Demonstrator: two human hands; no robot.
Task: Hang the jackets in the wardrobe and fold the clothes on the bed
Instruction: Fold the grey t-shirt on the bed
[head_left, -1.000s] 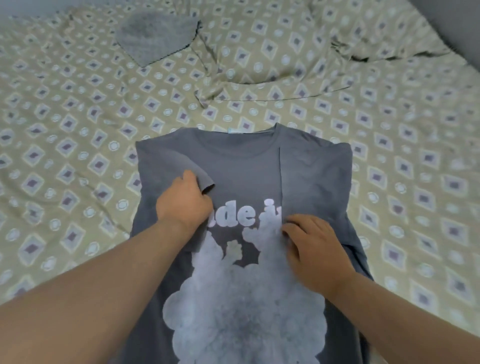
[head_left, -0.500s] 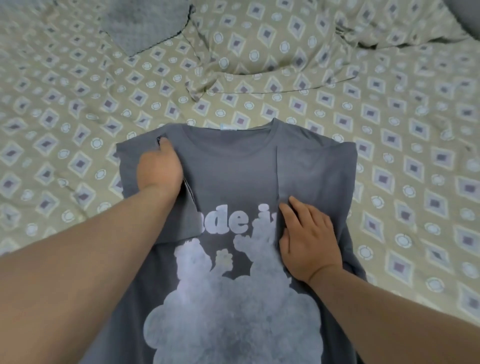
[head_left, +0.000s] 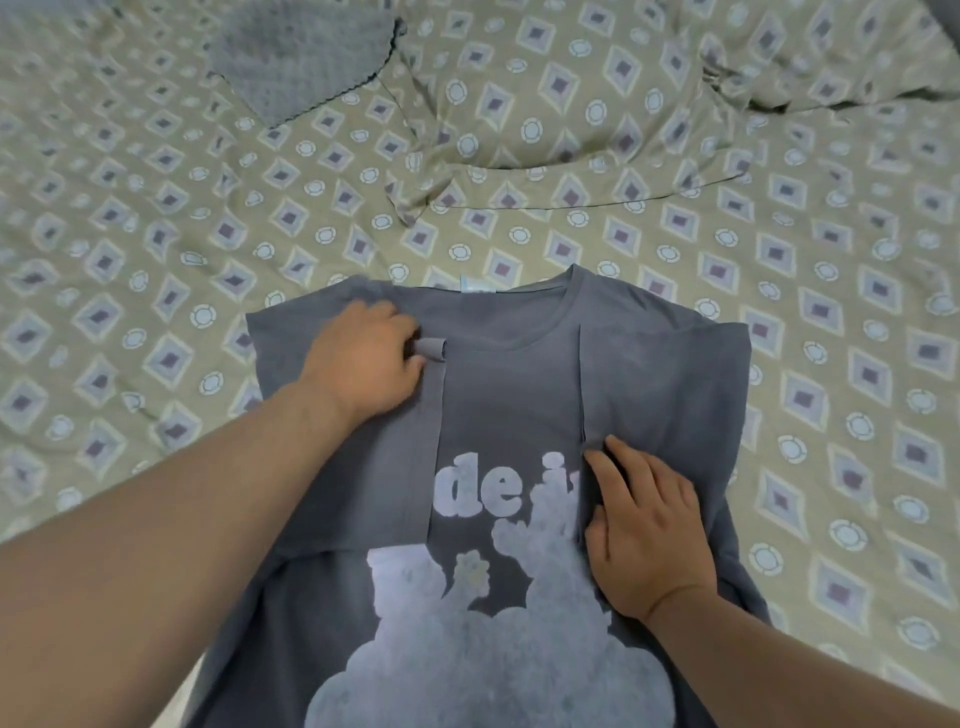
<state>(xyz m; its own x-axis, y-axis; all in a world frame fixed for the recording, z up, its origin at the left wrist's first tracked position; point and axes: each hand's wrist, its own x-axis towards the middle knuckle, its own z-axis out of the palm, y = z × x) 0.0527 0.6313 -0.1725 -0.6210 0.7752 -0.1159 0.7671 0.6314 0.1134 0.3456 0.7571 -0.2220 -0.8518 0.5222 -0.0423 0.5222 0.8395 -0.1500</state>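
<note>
Under everything is the bed (head_left: 519, 234), with little diamonds on it. A gray shirt (head_left: 509, 395) lies flat on it, picture side up. Its neck is far from the person, and its long way runs back toward them. Both sides are folded in. The left grip (head_left: 358, 358), close to the neck, pinches the edge of the left flap. The right grip (head_left: 649, 530), farther from the neck, lies flat and open on the right flap. I think the left flap gets smoothed next, and the left grip is already on it.

Left hand (head_left: 363, 358): palm down, fingers curled, seemingly pinching a fold of t-shirt (head_left: 509, 405). Right hand (head_left: 649, 530): palm down, fingers straight and together, pressing flat. Forearms: both bare, extended forward from the lower corners.
</note>
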